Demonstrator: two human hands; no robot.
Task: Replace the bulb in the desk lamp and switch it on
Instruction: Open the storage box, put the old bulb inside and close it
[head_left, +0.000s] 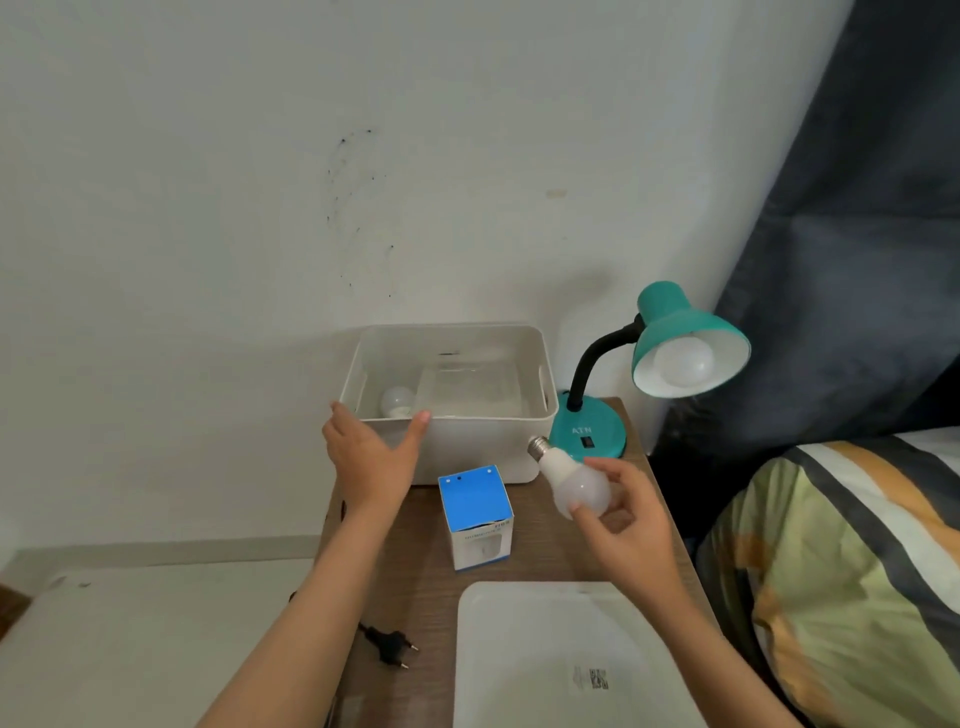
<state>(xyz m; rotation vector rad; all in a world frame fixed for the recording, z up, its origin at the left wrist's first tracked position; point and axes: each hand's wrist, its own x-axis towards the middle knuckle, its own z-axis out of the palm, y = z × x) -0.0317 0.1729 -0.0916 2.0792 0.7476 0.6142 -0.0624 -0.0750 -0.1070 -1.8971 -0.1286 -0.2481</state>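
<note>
We note the right hand (623, 512) pinching a white bulb (574, 483) by its glass globe, thumb and fingertips around the round end, so that the metal screw base points up and away toward the lamp; held this way the thread is free, whether the bulb is headed for a socket or just out of one. The left hand (371, 457) is spread flat, fingers extended, at the near rim of the white storage bin (467, 447); whether it touches the rim we cannot tell. It grips nothing, and we judge it is either steadying the bin or hovering after a reach. The teal desk lamp (670, 358) stands at the far right corner of the wooden table (540, 545), shade tilted toward us, and a second bulb (683, 361) sits in its socket, unlit. A third bulb (397, 402) lies inside the bin at its left end. We cannot say from this which bulb is old and which is new. A blue-and-white bulb carton (475, 517) stands upright between the hands, just in front of the bin, its top flap shut. The bin's lid (561, 654) lies flat at the near edge. A black plug (389, 644) lies loose on the table, unplugged; if it belongs to the lamp, it must be connected before the switch (587, 442) on the base does anything.
</note>
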